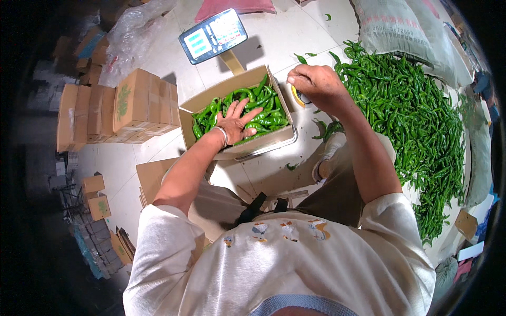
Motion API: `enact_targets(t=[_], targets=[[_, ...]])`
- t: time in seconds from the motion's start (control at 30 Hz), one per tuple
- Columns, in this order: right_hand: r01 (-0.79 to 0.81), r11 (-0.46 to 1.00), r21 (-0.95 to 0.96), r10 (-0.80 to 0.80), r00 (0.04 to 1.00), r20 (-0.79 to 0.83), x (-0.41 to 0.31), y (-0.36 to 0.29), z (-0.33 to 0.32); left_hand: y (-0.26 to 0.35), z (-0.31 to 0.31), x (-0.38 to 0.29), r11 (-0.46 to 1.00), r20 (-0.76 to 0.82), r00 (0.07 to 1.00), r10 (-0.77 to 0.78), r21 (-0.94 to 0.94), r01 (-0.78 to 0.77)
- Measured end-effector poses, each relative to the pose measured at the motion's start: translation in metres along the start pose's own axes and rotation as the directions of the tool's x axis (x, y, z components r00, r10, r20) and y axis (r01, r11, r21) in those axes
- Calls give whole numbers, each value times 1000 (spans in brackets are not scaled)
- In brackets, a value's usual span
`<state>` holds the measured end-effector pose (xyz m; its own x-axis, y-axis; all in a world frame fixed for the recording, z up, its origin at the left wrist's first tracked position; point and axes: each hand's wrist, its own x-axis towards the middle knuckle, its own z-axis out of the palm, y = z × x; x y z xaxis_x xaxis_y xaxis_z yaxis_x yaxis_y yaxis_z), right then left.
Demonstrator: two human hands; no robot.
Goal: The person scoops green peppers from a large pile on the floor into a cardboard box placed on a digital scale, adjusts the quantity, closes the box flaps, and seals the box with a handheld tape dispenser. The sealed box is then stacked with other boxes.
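My left hand [234, 125], with a bracelet at its wrist, lies palm down and fingers spread on the green peppers [272, 118] in an open cardboard box [233, 152]. The peppers lie a little below the box's rim. Beneath the box shows the metal edge of a weighing scale [269, 149], and its lit display panel [213, 36] stands on a post behind. To the right of the box my right hand [316, 85] is curled, fingers bent under. A yellow-rimmed round object [298, 96], perhaps a tape roll, shows partly below that hand; whether the hand grips it is hidden.
A large heap of green peppers [403, 114] spreads over the floor at right, below full woven sacks [391, 31]. Stacked cardboard boxes [138, 102] and clear plastic wrap [132, 39] are at left. Flat cardboard [152, 173] lies by my left leg. Loose peppers [291, 166] dot the tiles.
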<state>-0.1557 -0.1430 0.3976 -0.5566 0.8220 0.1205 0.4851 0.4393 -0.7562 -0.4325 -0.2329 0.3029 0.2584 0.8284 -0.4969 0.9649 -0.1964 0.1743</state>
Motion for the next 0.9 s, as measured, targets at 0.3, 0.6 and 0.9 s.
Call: enact_targets(t=[0.3, 0.6, 0.9], targets=[[-26, 995, -93, 31, 998, 50, -1, -2, 1, -4, -7, -21, 998, -335, 940, -56, -26, 50], [176, 966, -187, -185, 982, -28, 0, 12, 15, 0, -23, 7, 984, -380, 920, -98, -173, 34], [252, 947, -198, -273, 959, -83, -1, 13, 16, -16, -30, 55, 965, -425, 905, -35, 220, 140]])
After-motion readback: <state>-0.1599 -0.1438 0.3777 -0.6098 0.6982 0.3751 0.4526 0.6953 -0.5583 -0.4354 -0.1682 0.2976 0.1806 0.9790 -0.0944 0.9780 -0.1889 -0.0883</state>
